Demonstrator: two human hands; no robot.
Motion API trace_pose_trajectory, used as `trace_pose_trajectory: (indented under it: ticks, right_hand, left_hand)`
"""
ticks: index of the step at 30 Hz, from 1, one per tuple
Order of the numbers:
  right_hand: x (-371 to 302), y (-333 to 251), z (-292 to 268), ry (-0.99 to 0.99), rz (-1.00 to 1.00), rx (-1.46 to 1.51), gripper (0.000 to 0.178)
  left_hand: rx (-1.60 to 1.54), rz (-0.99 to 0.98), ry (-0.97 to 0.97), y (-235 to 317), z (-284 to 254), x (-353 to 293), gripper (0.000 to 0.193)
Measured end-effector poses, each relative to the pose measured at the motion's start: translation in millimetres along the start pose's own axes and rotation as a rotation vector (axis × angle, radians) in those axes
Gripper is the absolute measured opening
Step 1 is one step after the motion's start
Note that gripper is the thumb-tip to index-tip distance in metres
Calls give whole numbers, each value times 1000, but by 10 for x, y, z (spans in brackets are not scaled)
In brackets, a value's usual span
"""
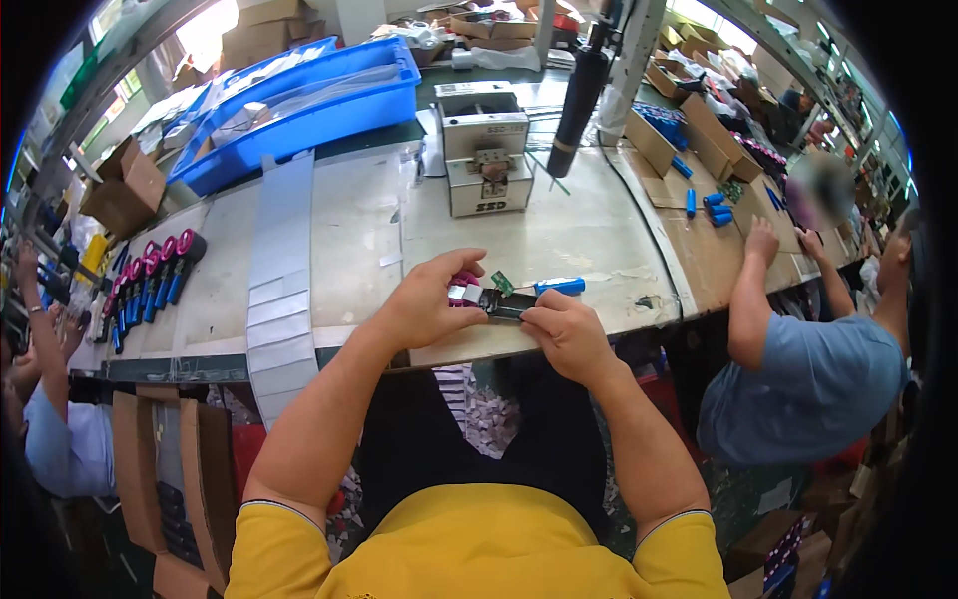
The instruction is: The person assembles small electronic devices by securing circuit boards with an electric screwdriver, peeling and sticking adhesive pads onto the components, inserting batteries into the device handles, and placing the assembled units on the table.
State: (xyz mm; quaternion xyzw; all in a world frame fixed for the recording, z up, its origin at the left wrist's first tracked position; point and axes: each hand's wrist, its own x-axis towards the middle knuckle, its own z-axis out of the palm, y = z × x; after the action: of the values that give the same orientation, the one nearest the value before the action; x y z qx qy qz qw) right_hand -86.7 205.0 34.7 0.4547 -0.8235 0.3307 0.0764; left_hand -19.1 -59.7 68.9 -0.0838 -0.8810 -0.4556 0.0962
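Both my hands are closed on a small black handheld device with a pink part at its left end, held just above the table's front edge. My left hand grips the pink end, its fingers curled round it. My right hand pinches the other end of the black body between thumb and fingers. A small green circuit board sticks up at the device's upper side; how it is attached I cannot tell. Just beyond my right fingers lies a blue cylindrical battery.
A white-and-grey boxy machine stands behind my hands, with a black cylindrical tool hanging beside it. Several pink-headed devices lie at left, past a strip of white pieces. A blue bin sits behind. A co-worker works at right near blue batteries.
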Motion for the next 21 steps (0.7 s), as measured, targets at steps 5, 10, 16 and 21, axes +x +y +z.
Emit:
trace_pose_trajectory:
  ticks: [5,10,16,21]
  right_hand:
    - [231,-279,35,116,34,131,14]
    - [509,-366,211,142,118,169,19]
    - [575,-395,224,34,280,344,23]
    - [495,-371,262,60,165,424,21]
  left_hand:
    - [17,-61,-28,-72,-152,-112,65]
    - [95,-8,-23,-142,-179,-120,58]
    - [227,23,-28,-130,-159,-66,44]
    - [278,-18,-38,-123,-126,-26,33]
